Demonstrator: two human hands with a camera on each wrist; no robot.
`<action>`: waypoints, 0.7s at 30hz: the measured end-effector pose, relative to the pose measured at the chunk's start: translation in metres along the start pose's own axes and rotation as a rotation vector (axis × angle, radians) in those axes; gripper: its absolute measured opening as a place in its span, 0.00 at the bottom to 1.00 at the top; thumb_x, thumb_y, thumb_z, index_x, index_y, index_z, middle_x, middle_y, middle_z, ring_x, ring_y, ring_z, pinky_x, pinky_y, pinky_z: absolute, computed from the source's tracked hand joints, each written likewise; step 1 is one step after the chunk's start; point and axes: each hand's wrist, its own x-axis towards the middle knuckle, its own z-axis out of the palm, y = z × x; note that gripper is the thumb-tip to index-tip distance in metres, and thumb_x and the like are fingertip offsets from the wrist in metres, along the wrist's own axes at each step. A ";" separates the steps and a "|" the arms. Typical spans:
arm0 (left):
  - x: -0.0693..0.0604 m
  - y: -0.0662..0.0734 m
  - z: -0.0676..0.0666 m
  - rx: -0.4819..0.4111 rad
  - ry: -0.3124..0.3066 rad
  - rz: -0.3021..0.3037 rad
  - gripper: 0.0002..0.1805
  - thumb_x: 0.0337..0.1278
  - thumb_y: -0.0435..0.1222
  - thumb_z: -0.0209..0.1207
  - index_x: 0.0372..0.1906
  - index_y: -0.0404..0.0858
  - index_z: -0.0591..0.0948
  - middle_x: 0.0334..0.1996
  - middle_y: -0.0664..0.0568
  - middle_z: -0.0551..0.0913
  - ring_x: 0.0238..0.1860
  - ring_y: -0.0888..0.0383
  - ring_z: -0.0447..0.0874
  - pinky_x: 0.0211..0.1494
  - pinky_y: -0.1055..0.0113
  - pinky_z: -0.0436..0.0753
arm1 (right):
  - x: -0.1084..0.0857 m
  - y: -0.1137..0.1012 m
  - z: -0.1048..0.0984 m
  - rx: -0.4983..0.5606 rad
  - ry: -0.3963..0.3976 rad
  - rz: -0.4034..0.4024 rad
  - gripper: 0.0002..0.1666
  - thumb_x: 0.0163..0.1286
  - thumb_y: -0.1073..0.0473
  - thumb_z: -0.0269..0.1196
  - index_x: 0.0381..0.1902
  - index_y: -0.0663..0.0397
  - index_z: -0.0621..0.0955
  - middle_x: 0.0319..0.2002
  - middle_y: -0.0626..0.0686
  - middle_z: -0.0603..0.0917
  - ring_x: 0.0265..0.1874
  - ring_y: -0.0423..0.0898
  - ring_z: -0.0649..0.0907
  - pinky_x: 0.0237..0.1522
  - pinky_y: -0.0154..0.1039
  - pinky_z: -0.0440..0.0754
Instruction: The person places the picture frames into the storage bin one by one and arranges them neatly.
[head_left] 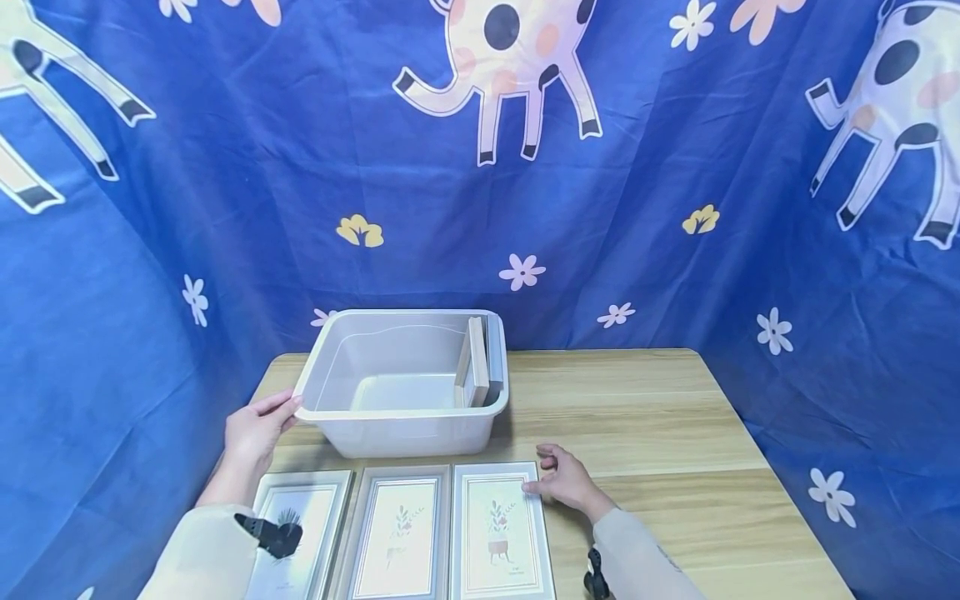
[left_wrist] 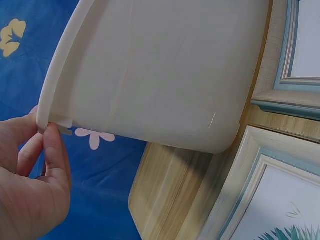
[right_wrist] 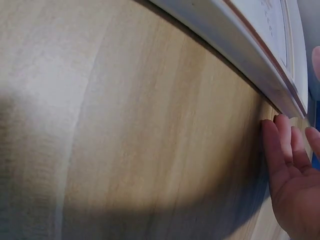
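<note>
A white plastic bin (head_left: pixel 405 435) stands on the table, with two frames (head_left: pixel 477 367) upright against its right inner wall. My left hand (head_left: pixel 253 433) pinches the bin's left front rim between thumb and fingers; the left wrist view shows this hand (left_wrist: pixel 37 175) at the rim (left_wrist: pixel 46 100). Three picture frames lie flat in front: a left one (head_left: pixel 300 533), a middle one (head_left: pixel 397 533) and a right one (head_left: pixel 501 533). At the right frame's upper right corner is my right hand (head_left: pixel 568 482), its thumb over the edge and its fingers spread; the right wrist view shows them (right_wrist: pixel 295 170) beside the frame's edge (right_wrist: pixel 250 55).
The light wooden table (head_left: pixel 637 417) extends to the right of the bin and frames. Blue patterned fabric (head_left: pixel 420 200) hangs behind the table and along both sides. The bin's left part holds nothing.
</note>
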 end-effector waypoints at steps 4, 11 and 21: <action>-0.012 0.018 0.006 0.046 0.012 -0.053 0.29 0.53 0.32 0.68 0.58 0.23 0.72 0.33 0.61 0.82 0.31 0.72 0.79 0.37 0.78 0.83 | -0.003 -0.001 0.000 -0.039 0.008 0.001 0.42 0.46 0.58 0.78 0.56 0.70 0.73 0.41 0.56 0.77 0.33 0.46 0.79 0.33 0.35 0.83; -0.013 0.017 0.005 -0.001 -0.006 0.009 0.27 0.50 0.33 0.69 0.54 0.22 0.76 0.36 0.55 0.83 0.32 0.71 0.80 0.37 0.78 0.83 | -0.007 0.003 0.004 -0.029 0.017 -0.021 0.34 0.48 0.60 0.77 0.51 0.70 0.77 0.42 0.57 0.80 0.35 0.46 0.81 0.36 0.34 0.84; -0.022 0.032 0.012 0.002 0.019 -0.078 0.28 0.55 0.28 0.64 0.60 0.21 0.69 0.25 0.71 0.79 0.29 0.74 0.79 0.36 0.80 0.82 | -0.008 0.002 0.012 0.000 0.082 -0.031 0.31 0.48 0.68 0.73 0.50 0.74 0.75 0.40 0.60 0.80 0.37 0.54 0.84 0.38 0.35 0.85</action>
